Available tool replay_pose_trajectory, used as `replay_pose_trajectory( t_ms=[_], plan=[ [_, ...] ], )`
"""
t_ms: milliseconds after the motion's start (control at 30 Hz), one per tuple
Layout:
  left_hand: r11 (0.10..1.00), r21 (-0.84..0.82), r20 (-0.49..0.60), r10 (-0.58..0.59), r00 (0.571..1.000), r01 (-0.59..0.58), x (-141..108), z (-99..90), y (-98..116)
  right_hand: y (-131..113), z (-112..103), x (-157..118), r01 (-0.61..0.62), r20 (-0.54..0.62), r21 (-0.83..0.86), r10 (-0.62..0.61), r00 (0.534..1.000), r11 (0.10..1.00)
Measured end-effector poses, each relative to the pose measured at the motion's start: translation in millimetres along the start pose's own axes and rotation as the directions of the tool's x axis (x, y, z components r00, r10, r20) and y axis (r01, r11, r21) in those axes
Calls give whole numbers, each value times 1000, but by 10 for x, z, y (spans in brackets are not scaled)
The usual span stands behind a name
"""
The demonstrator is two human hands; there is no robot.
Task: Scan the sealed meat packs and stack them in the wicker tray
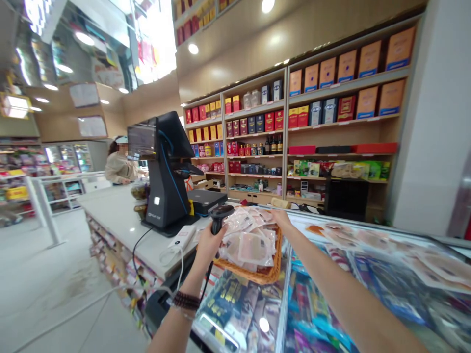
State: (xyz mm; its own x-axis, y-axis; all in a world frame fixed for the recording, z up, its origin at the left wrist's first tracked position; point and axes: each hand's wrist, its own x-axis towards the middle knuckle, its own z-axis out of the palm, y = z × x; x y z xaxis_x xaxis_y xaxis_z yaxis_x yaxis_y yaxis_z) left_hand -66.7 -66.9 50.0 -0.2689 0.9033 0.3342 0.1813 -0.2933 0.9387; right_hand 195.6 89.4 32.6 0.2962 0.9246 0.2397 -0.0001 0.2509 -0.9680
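My left hand (210, 244) is closed around the handle of a black barcode scanner (218, 220), its head pointing right over the basket. A brown wicker basket (270, 277) sits on the glass-topped case, heaped with clear flat plastic packets (253, 245). My right hand (281, 219) is closed at the far right rim of the basket, beside the packets; its fingertips are partly hidden. The scanner's cord hangs down past my left wrist.
A black checkout terminal (165, 176) stands on the white counter (110, 206), with a white device (183, 238) on a cable before it. Glass freezer case (287, 294) holds coloured packages. Shelves of boxes (253, 122) line the back. A person (121, 166) stands beyond the counter.
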Motion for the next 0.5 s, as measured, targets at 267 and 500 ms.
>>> replay_pose_trajectory(
  t_ms=[267, 500],
  plan=[
    [1000, 4, 65, 11, 998, -11, -161, 254, 9, 266, -1067, -65, 51, -72, -624, -123, 990, 780],
    [982, -187, 246, 38, 968, 9, -521, 1079, 170, 419, -2480, -314, -90, -189, -876, -165, 968, 474]
  ],
)
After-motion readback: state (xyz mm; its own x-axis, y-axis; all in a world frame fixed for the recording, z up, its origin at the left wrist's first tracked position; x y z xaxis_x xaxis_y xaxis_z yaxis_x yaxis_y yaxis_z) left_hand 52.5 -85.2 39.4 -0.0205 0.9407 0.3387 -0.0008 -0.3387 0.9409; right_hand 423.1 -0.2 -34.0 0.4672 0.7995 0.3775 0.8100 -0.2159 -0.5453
